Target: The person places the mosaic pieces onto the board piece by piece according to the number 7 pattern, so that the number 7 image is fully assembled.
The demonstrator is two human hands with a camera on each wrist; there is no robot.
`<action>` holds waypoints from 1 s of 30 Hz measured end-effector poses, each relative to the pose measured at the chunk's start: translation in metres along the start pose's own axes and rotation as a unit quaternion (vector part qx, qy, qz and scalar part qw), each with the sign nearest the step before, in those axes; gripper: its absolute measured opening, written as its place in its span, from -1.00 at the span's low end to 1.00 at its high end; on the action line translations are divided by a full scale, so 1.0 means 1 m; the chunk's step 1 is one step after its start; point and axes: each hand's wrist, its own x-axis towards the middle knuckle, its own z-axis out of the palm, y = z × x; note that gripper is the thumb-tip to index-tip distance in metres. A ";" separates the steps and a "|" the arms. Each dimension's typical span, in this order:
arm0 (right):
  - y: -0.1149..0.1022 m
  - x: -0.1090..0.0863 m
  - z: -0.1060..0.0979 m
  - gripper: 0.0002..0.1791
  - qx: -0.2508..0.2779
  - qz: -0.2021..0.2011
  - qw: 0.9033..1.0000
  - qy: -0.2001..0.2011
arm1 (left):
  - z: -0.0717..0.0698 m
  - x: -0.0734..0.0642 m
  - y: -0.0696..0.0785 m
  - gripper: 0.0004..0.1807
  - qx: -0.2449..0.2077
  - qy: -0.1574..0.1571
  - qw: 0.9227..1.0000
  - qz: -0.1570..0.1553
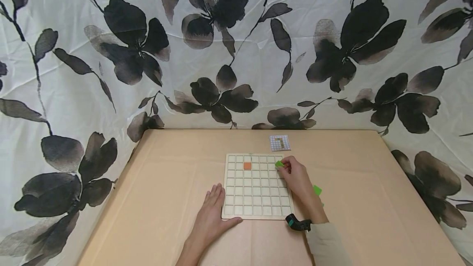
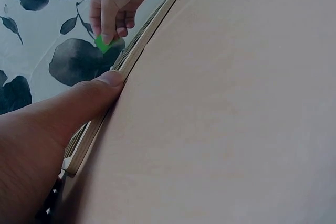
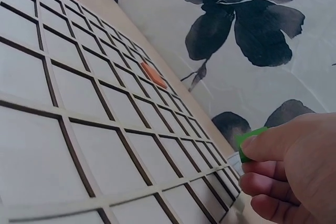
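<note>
A wooden grid board with square cells lies flat on the table. One orange square tile sits in a cell of its upper part. My right hand pinches a green square tile between thumb and fingers, over the board's upper right corner. In the right wrist view the green tile shows tilted at the fingertips. My left hand rests along the board's lower left corner, fingers straight at the left side. Its thumb touches the board's near edge.
Another green tile lies right of the board, partly behind my right forearm, with a sliver of green below it. A small printed grid card lies beyond the board. A floral cloth hangs behind the table.
</note>
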 end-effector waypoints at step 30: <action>-0.020 0.013 0.041 -0.81 -0.026 -0.059 0.997 -0.042 | 0.001 -0.002 -0.003 0.24 -0.006 -0.002 1.000 -0.001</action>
